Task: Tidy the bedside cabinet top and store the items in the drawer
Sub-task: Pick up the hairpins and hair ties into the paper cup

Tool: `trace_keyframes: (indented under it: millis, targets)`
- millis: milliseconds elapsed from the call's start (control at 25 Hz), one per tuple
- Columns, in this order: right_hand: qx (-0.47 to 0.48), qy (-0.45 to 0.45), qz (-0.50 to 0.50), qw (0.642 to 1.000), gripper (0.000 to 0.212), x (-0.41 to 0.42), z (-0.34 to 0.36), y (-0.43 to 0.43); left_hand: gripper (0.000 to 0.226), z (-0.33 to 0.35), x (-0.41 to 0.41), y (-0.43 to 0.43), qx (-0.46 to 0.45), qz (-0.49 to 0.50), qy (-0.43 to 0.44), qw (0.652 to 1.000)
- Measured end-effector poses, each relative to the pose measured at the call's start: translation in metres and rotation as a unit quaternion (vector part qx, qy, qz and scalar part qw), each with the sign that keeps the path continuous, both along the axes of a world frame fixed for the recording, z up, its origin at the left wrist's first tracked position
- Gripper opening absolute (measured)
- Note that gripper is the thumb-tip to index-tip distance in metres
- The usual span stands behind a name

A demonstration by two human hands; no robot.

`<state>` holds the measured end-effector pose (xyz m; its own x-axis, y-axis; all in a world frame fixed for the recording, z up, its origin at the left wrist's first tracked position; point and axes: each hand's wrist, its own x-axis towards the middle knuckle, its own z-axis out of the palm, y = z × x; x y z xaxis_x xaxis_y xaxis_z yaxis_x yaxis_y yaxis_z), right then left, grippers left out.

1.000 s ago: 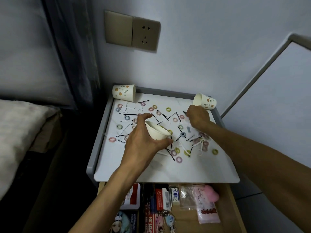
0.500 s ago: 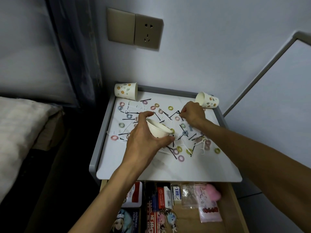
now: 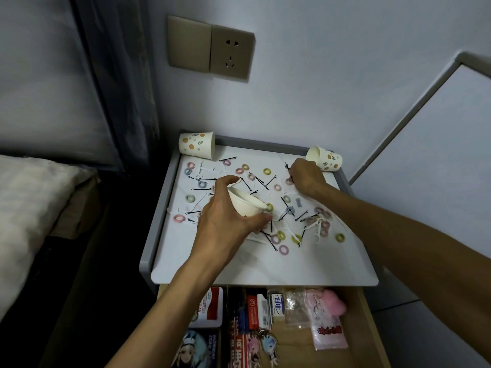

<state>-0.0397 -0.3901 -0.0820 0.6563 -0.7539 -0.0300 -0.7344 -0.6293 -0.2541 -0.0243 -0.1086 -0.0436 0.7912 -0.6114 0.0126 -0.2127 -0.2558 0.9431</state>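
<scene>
The white cabinet top (image 3: 265,264) is strewn with several small coloured hair rings (image 3: 281,250), black hairpins (image 3: 271,180) and white floss picks. My left hand (image 3: 225,221) grips a tilted white paper cup (image 3: 245,201) above the middle of the top. My right hand (image 3: 305,179) is at the back right, its fingers pinching black hairpins (image 3: 288,168). Below the top, the wooden drawer (image 3: 364,328) stands open.
Two patterned paper cups lie on their sides, one at the back left (image 3: 197,144) and one at the back right (image 3: 324,158). The drawer holds boxes, plastic bags (image 3: 325,322) and keychains (image 3: 263,346). A bed (image 3: 26,208) is on the left, a wall socket (image 3: 231,53) above.
My right hand has moved back and to the right across the top with the hairpins. My left hand stays put with the cup.
</scene>
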Motion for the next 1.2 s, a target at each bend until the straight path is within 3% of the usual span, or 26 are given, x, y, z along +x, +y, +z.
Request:
trace_keyframes:
  millis: [120, 200, 440, 560, 640, 760, 800, 880, 1000, 1200]
  targets:
    - [0.096, -0.134, 0.007, 0.986, 0.012, -0.012, 0.021, -0.001, 0.082, 0.001, -0.001, -0.001, 0.000, -0.004, 0.001, 1.000]
    - [0.122, -0.174, 0.076, 0.974, 0.019, -0.023, 0.044, 0.012, 0.082, 0.002, -0.003, -0.001, 0.002, -0.005, -0.001, 1.000]
    - [0.119, -0.070, 0.396, 0.908, 0.019, -0.046, 0.103, 0.090, 0.087, 0.000, -0.009, -0.006, 0.012, -0.020, -0.011, 1.000]
    - [0.099, -0.034, 0.473, 0.875, 0.017, -0.047, 0.103, 0.115, 0.087, -0.001, -0.013, -0.008, 0.014, -0.037, -0.011, 0.999]
    - [0.115, -0.067, 0.458, 0.879, 0.016, -0.050, 0.105, 0.112, 0.087, 0.000, -0.016, -0.009, 0.009, -0.042, -0.013, 0.999]
    - [0.146, -0.161, 0.345, 0.913, 0.012, -0.063, 0.099, 0.077, 0.086, 0.001, -0.015, -0.007, 0.004, -0.036, -0.021, 0.999]
    - [0.130, -0.151, 0.313, 0.929, 0.011, -0.069, 0.091, 0.063, 0.085, 0.000, -0.014, -0.006, 0.002, -0.035, -0.022, 0.999]
    - [0.060, -0.047, 0.294, 0.953, 0.013, -0.082, 0.065, 0.034, 0.085, 0.000, -0.013, -0.006, -0.003, -0.034, -0.018, 0.999]
    - [0.008, 0.079, 0.277, 0.958, 0.020, -0.100, 0.026, 0.009, 0.085, -0.001, -0.013, -0.005, -0.007, -0.036, -0.014, 0.999]
    - [0.033, 0.078, 0.263, 0.961, 0.018, -0.107, 0.004, 0.000, 0.085, -0.002, -0.011, -0.007, -0.007, -0.038, -0.012, 0.999]
